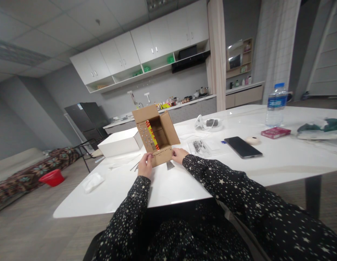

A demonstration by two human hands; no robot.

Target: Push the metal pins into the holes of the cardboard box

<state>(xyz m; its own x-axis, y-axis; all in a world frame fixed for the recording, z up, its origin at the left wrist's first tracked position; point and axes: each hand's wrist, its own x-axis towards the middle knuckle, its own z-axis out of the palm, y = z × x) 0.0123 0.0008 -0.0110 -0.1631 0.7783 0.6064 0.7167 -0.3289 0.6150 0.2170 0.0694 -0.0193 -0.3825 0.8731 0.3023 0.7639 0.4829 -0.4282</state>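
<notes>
White glossy counter [266, 163], grey kitchen room behind. Brown cardboard box [155, 134] open on counter, flaps up. Left hand [145, 165], right hand [179, 155] each pinching perforated front flap. Thin metal pins [170, 165] beneath.

A small brown cardboard box [156, 135] stands open on the white table, tilted, its flaps spread wide. Rows of small holes dot its near flap and left wall; yellow-and-red printing shows inside.

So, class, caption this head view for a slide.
Both hands hold an open cardboard box on a white table.
</notes>
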